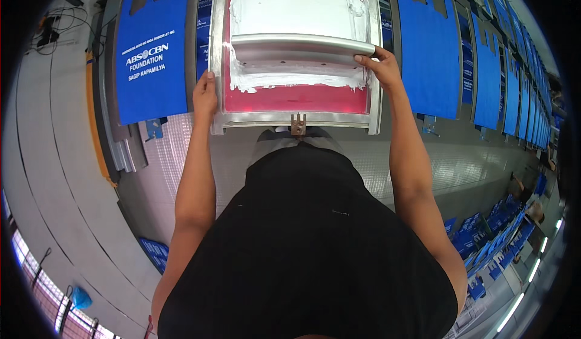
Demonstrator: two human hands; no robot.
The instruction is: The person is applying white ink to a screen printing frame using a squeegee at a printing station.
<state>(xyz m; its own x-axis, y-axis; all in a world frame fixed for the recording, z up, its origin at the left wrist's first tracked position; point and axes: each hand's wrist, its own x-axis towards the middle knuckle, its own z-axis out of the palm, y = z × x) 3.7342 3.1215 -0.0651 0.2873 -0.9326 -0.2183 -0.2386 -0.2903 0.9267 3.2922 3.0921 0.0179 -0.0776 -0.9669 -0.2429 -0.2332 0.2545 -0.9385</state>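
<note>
A screen printing frame (260, 119) of silvery metal lies in front of me, with a red screen (296, 102) stretched inside it. White ink (299, 9) covers much of the screen's middle and is smeared at the edges. Across the ink lies a long metal squeegee (296, 52). My right hand (386, 70) is closed on the squeegee's right end, thumb on the near face. At the frame's left rail, my left hand (206, 94) is closed around the edge, thumb on top. Whatever is beneath the screen is hidden.
Blue printed bag panel (151, 67) lies on a board to the left. More blue panels (426, 48) line the table to the right in a long row. A metal bracket (298, 125) sits at the frame's near edge. Cables (57, 33) lie at the far left.
</note>
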